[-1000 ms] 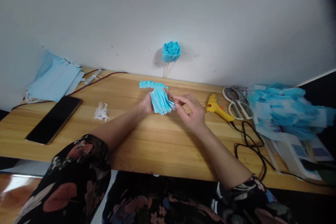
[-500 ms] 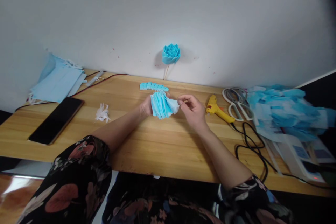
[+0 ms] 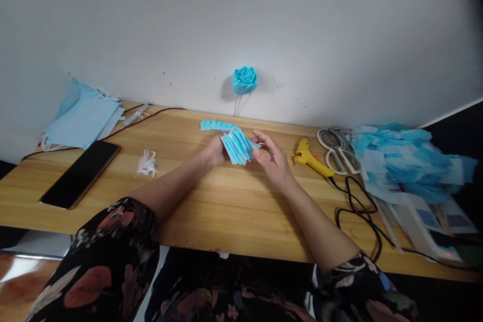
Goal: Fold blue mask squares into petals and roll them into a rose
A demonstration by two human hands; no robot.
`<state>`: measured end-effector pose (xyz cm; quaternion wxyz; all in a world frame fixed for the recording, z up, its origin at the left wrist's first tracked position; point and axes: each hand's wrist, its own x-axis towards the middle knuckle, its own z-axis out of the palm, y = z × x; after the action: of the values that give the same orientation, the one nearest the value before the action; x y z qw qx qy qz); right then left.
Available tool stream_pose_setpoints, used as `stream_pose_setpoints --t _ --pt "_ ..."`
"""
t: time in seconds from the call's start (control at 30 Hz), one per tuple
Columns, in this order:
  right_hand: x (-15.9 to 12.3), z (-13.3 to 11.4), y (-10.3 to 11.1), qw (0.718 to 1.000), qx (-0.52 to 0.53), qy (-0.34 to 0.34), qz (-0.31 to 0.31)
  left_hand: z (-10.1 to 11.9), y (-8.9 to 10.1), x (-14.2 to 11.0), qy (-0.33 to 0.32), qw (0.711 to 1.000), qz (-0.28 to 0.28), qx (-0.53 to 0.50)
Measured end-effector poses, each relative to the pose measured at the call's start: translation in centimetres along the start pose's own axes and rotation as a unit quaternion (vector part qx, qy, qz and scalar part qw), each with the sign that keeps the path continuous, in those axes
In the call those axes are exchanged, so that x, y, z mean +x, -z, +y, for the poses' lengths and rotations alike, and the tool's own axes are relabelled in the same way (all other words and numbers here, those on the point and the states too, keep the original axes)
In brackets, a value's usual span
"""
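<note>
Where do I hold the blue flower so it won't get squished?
Probably best by its thin stem, just under the blue flower, coming from the front: the stem is bare and leans only a little, the layered petals look easy to crush, and the wall is close behind.

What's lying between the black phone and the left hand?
A little heap of white strips on the table lies between the phone and the left hand, which holds a bunch of folded blue pieces. The head view shows this.

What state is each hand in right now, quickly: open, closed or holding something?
Left hand: holding the blue mask-fabric bundle.
Right hand: partly curled at the bundle's right edge; gripping or not cannot be told.
</note>
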<state>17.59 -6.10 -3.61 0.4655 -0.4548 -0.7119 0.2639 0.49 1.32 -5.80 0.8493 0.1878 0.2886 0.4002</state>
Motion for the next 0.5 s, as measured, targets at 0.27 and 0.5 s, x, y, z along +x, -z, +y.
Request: stream_pose_setpoints --t 0.27,0.5 --pt "0.3 0.3 -0.2 0.975 -0.198 0.1 -0.016 0.1 -2.2 -1.3 -0.053 0.998 0.024 0.021" --pt "0.4 1.0 -0.2 0.986 -0.145 0.005 0.088 -0.2 -2.3 -1.9 -0.034 0.998 -0.03 0.051"
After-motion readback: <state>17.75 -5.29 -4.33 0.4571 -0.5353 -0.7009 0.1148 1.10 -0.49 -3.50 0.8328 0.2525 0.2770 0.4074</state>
